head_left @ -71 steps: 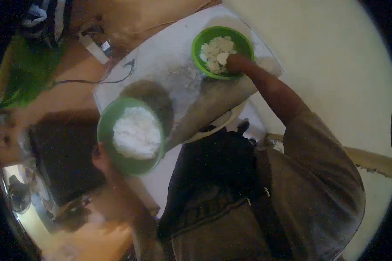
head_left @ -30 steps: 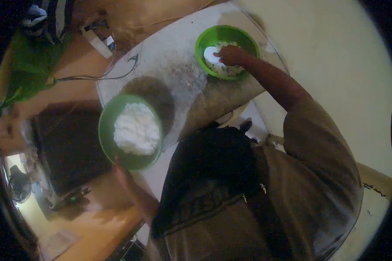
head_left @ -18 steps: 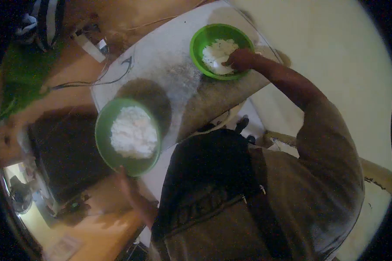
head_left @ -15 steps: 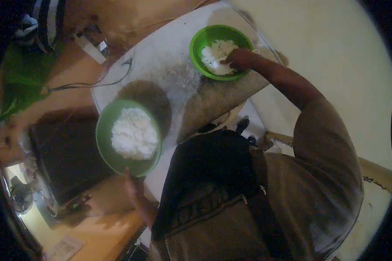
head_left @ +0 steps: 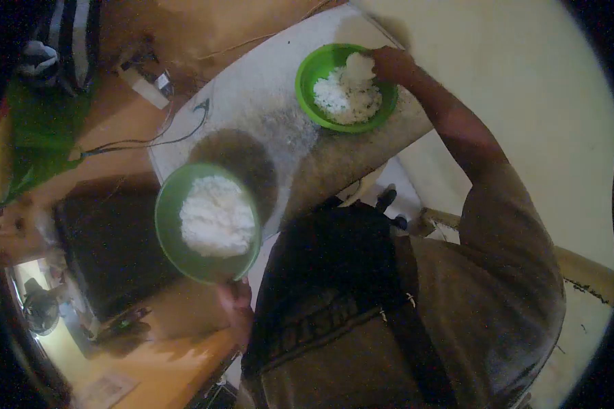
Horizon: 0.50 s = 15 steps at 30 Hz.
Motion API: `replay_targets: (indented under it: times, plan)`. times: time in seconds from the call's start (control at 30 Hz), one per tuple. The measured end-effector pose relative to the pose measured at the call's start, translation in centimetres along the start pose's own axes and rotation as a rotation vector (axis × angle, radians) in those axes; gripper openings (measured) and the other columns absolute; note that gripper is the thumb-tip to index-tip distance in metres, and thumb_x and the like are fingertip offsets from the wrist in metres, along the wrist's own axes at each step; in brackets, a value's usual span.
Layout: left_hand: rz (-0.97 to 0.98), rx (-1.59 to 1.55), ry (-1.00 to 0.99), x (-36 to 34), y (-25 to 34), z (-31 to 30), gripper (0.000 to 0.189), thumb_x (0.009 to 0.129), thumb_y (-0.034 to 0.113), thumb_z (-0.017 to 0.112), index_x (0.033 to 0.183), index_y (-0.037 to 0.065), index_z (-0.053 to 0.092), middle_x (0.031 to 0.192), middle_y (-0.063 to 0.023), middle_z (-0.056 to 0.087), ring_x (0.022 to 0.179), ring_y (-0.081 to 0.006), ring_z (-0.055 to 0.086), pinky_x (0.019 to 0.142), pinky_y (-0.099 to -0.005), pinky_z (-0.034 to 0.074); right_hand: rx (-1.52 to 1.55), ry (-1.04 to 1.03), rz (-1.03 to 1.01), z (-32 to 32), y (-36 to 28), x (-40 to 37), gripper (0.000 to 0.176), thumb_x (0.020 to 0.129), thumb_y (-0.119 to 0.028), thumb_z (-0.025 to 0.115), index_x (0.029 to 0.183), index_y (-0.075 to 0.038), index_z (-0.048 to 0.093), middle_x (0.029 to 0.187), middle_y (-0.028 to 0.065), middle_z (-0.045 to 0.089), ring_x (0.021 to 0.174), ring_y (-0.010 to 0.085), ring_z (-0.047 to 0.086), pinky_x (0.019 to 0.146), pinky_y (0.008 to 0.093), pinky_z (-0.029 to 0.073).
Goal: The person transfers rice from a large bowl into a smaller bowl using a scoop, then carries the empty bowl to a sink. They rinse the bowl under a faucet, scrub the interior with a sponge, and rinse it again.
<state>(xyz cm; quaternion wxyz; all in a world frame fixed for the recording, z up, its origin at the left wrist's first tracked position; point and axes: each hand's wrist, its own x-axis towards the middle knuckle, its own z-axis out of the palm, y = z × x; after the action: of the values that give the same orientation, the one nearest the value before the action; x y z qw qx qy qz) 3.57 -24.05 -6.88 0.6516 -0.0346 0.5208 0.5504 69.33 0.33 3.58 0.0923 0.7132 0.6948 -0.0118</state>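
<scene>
My left hand [head_left: 236, 297] is at the near rim of a dull green bowl [head_left: 168, 238], fingers closed on its edge and partly hidden under it. A mound of white, crumbly food [head_left: 217, 217] fills much of that bowl, which is tilted above the table's near left corner. Over on the far right, a bright green bowl [head_left: 305, 78] stands on the table with loose white grains [head_left: 344, 102] inside. At its right rim my right hand [head_left: 393, 65] grips a pale, rounded scoop-like piece [head_left: 359, 68], which overlaps the grains.
A worn pale table [head_left: 252, 109] carries both the bright bowl and a dark cable [head_left: 177, 140] at its left. Left of it are a black box-shaped object [head_left: 116, 245], a green cloth or sheet [head_left: 44, 129] and a small fan [head_left: 41, 307]. A cream wall [head_left: 525, 88] rises on the right.
My right hand has moved from inside the bright bowl to its upper right rim, lifting the pale piece into view. The dull green bowl and my left hand have shifted slightly right and nearer.
</scene>
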Motion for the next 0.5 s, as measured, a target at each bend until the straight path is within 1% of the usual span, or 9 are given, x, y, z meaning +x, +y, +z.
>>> replay_targets:
  times: [0.07, 0.13, 0.2, 0.27, 0.3, 0.37, 0.43, 0.47, 0.5]
  plan:
    - [0.078, 0.068, 0.06, -3.1, -1.4, 4.3, 0.038, 0.087, 0.015, 0.055, 0.123, 0.003, 0.05, 0.121, -0.0107, 0.056, 0.106, -0.027, 0.055, 0.087, -0.04, 0.051, 0.326, 0.361, 0.053, 0.7, 2.8, -0.7, 0.044, 0.078, -0.029, 0.066, 0.118, -0.01, 0.06, 0.103, 0.0123, 0.065, 0.097, 0.028, 0.063, 0.082, 0.0424, 0.051]
    - [0.087, 0.309, -0.003, -5.1, -2.3, 6.8, 0.033, 0.087, 0.011, 0.052, 0.119, 0.002, 0.051, 0.113, -0.0117, 0.059, 0.093, -0.0246, 0.06, 0.075, -0.033, 0.054, 0.396, 0.376, 0.02, 4.2, 7.3, 0.4, 0.046, 0.079, -0.028, 0.066, 0.119, -0.007, 0.057, 0.099, 0.0116, 0.065, 0.09, 0.0261, 0.064, 0.078, 0.0407, 0.051]
    - [0.05, 0.193, 0.008, -6.9, -2.8, 9.6, 0.031, 0.086, 0.01, 0.052, 0.117, 0.003, 0.052, 0.111, -0.0121, 0.059, 0.09, -0.0238, 0.06, 0.072, -0.0308, 0.054, 0.472, 0.394, -0.01, 4.4, 8.0, 0.4, 0.048, 0.08, -0.027, 0.066, 0.121, -0.005, 0.054, 0.095, 0.0108, 0.065, 0.083, 0.0241, 0.064, 0.073, 0.0391, 0.052]
    - [0.018, 0.079, 0.013, -8.3, -3.4, 13.5, 0.03, 0.086, 0.01, 0.053, 0.115, 0.003, 0.053, 0.109, -0.0124, 0.06, 0.087, -0.0231, 0.061, 0.069, -0.0285, 0.053, 1.07, 0.189, 0.272, 0.8, 5.9, -3.4, 0.062, 0.082, -0.037, 0.069, 0.127, -0.001, 0.047, 0.101, 0.0176, 0.063, 0.077, 0.0224, 0.064, 0.07, 0.0368, 0.054]
    - [0.074, 0.176, -0.046, -9.0, -3.9, 15.8, 0.028, 0.085, 0.011, 0.054, 0.112, 0.002, 0.055, 0.106, -0.0125, 0.061, 0.085, -0.0231, 0.061, 0.067, -0.029, 0.053, 1.071, 0.187, 0.262, 0.3, 5.2, -4.3, 0.062, 0.082, -0.037, 0.069, 0.127, -0.001, 0.047, 0.101, 0.0176, 0.063, 0.077, 0.0224, 0.064, 0.07, 0.0368, 0.054]
    - [0.143, 0.262, -0.095, -9.1, -4.1, 18.9, 0.026, 0.085, 0.012, 0.054, 0.109, 0.002, 0.056, 0.102, -0.0126, 0.061, 0.083, -0.0231, 0.06, 0.064, -0.0294, 0.053, 1.349, 0.264, 0.189, -0.8, 3.7, -5.6, 0.036, 0.087, -0.017, 0.063, 0.117, -0.002, 0.053, 0.091, 0.0062, 0.061, 0.066, 0.0104, 0.053, 0.059, 0.0289, 0.048]
    - [-0.04, 0.488, -0.062, -8.5, -4.0, 20.9, 0.014, 0.084, 0.01, 0.053, 0.096, 0.002, 0.054, 0.077, -0.0096, 0.059, 0.052, -0.0201, 0.056, 0.043, -0.028, 0.046, 1.434, 0.275, 0.108, -3.7, 1.9, -7.9, 0.035, 0.088, -0.016, 0.062, 0.118, -0.002, 0.054, 0.089, 0.0049, 0.06, 0.066, 0.0102, 0.053, 0.059, 0.0283, 0.047]
    - [-0.029, 0.479, -0.056, -7.0, -4.7, 21.0, 0.014, 0.084, 0.01, 0.053, 0.096, 0.002, 0.054, 0.077, -0.0096, 0.059, 0.052, -0.0201, 0.056, 0.043, -0.028, 0.046, 1.516, 0.294, 0.054, -4.9, 1.4, -8.6, 0.034, 0.089, -0.015, 0.061, 0.119, -0.002, 0.054, 0.088, 0.0036, 0.06, 0.066, 0.0101, 0.053, 0.058, 0.0277, 0.047]
    - [0.386, 0.885, -0.164, -4.6, -6.1, 20.4, 0.014, 0.084, 0.01, 0.054, 0.096, 0.003, 0.054, 0.073, -0.0085, 0.059, 0.045, -0.0186, 0.052, 0.038, -0.0266, 0.041, 1.518, 0.294, 0.045, -5.6, 1.1, -8.7, 0.034, 0.089, -0.015, 0.061, 0.119, -0.002, 0.054, 0.088, 0.0036, 0.06, 0.066, 0.0101, 0.053, 0.058, 0.0277, 0.047]
